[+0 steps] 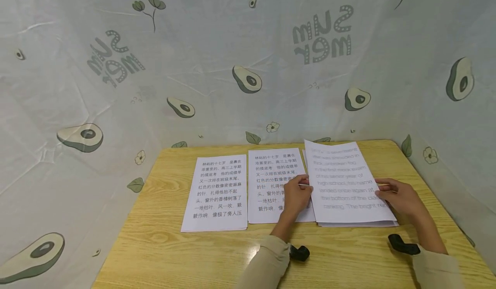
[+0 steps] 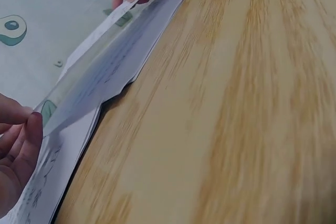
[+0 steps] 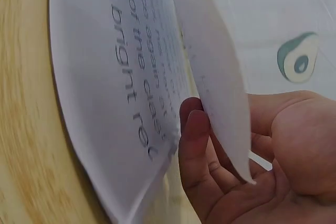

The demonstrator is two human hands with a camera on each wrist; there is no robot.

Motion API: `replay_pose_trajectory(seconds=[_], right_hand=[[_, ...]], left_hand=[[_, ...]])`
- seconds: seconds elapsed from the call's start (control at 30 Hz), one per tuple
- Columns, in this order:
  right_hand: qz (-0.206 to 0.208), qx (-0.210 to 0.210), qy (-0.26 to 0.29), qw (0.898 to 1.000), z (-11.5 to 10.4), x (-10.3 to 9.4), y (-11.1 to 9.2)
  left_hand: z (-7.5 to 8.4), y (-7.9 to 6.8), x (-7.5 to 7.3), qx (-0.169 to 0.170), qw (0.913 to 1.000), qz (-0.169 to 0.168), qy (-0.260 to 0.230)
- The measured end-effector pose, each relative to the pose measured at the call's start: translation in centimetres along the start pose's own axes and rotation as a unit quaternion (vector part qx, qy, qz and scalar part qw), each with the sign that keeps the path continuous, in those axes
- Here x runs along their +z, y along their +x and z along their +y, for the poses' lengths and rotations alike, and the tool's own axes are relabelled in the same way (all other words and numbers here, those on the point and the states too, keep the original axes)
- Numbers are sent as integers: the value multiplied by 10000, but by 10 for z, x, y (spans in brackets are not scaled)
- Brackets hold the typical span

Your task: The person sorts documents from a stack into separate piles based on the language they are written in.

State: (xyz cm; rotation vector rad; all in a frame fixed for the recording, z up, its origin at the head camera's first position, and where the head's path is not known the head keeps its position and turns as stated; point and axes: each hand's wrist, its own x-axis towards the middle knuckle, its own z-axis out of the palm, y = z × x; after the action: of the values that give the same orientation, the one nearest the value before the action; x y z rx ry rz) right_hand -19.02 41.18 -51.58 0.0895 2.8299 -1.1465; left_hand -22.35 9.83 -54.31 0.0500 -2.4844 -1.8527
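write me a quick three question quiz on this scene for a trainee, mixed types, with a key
1. Which hand grips the right edge of the raised sheet?
2. Which script is printed on the middle papers? a) English b) Chinese c) Arabic
3. True or false: avocados are printed on the backdrop.

Key: 1. The right hand. 2. b. 3. True.

I am noting dark-printed white sheets (image 1: 345, 215), a yellow wood-grained surface (image 1: 174, 254), beige sleeves (image 1: 265, 263); green avocados (image 1: 246, 80) are patterning the pale backdrop (image 1: 217, 43).
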Motion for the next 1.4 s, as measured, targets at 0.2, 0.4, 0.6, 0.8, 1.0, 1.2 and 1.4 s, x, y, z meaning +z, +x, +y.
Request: replay_pose_trajectory(seconds=[0.2, 0.4, 0.6, 0.8, 1.0, 1.2, 1.4], right_hand=[[42, -14, 109, 9999, 10, -3, 0], [75, 77, 44, 9999, 15, -4, 1], [134, 36, 26, 9999, 13, -4, 1], [312, 19, -209, 9993, 12, -3, 2], [368, 81, -461, 9982, 14, -1, 5], [466, 53, -743, 9961, 8, -1, 2], [548, 70, -833, 9950, -7, -1, -2]], left_hand=[[1, -1, 12, 63, 10000, 11, -64], [2, -3, 17, 49, 10000, 15, -56], [2, -3, 19, 43, 10000, 3, -43], [1, -1, 20, -22, 10000, -83, 40], [-1, 0, 21, 6, 9999, -124, 81], [1, -1, 13, -150, 9994, -292, -87], [2, -3, -15, -122, 9992, -382, 9]])
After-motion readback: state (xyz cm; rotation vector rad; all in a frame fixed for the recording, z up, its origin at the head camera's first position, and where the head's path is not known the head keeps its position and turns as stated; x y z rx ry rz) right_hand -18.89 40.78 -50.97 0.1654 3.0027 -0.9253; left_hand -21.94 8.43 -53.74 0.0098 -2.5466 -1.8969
